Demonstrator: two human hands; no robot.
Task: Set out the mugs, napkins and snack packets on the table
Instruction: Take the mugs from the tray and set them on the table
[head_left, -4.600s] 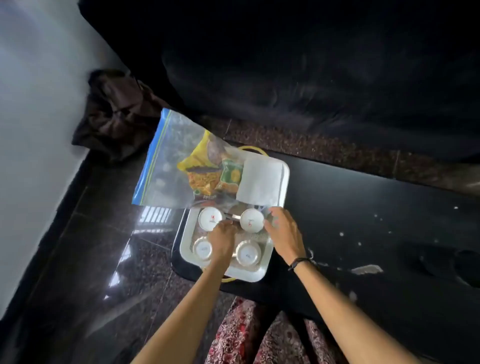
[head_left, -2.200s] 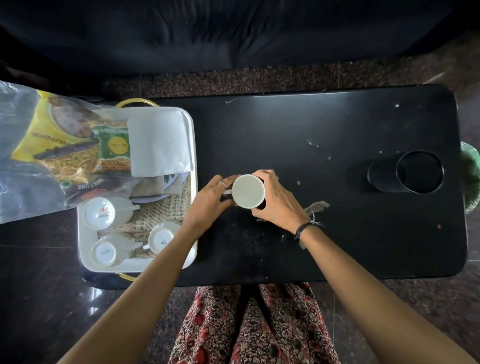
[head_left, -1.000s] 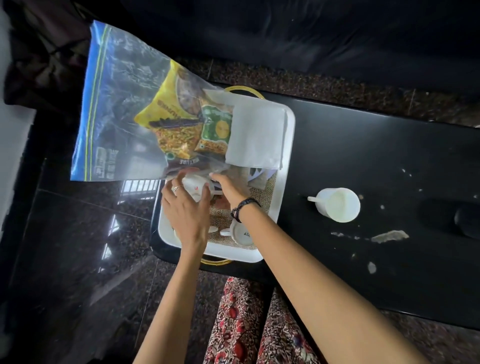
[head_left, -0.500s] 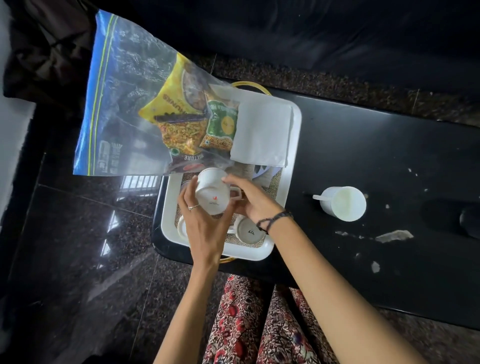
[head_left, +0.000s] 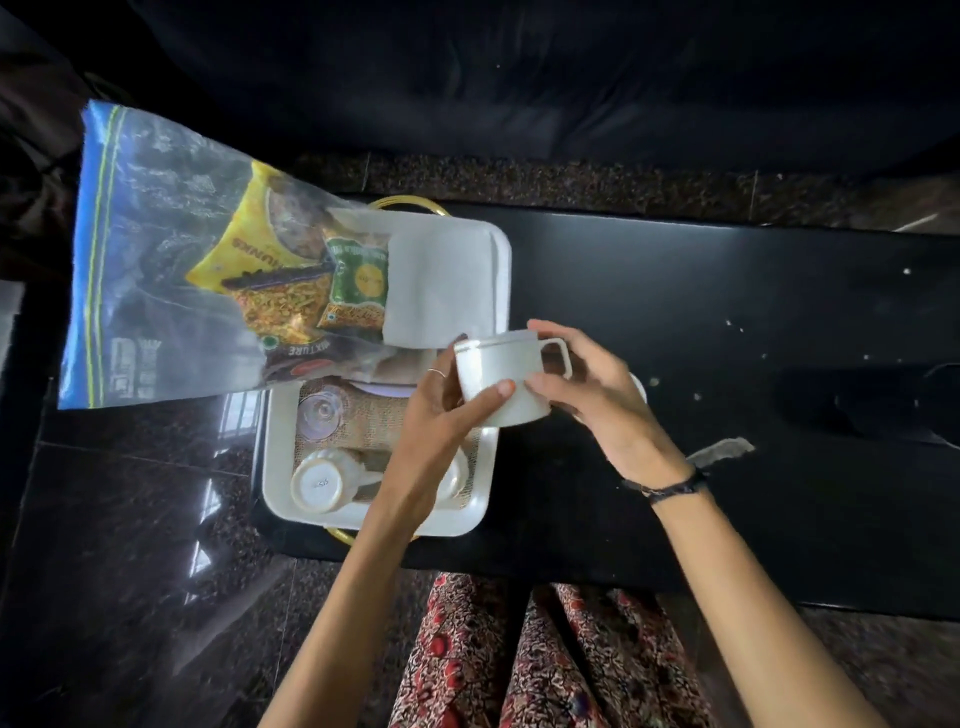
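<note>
Above the right edge of the white tray (head_left: 496, 291), you hold a white mug (head_left: 503, 382) in both hands, clear of the black table (head_left: 675, 291). Your left hand (head_left: 441, 410) wraps the mug's body, thumb across the front and fingers curled behind. Your right hand (head_left: 587, 384) pinches the far side, fingers bent around the wall just below the handle. The mug lies tipped on its side, rim to the left, which looks like the middle of turning it upright so it can stand mouth-up on the table.

Just behind your right hand a sliver of another white mug (head_left: 640, 387) shows on the table; most of it is hidden, so mind it as you set this 1 down. 1 mug (head_left: 319, 480) sits upside down at the tray's near corner, and another seems to lie under your left wrist, though I cannot tell for sure. A small clear glass (head_left: 321, 413) rests on the woven mat (head_left: 374, 421). The folded napkins (head_left: 441, 283) lie at the tray's far end, not yet set out. The snack packets (head_left: 291, 280) are inside the clear zip bag (head_left: 156, 260), which overhangs the tray's left side.
</note>
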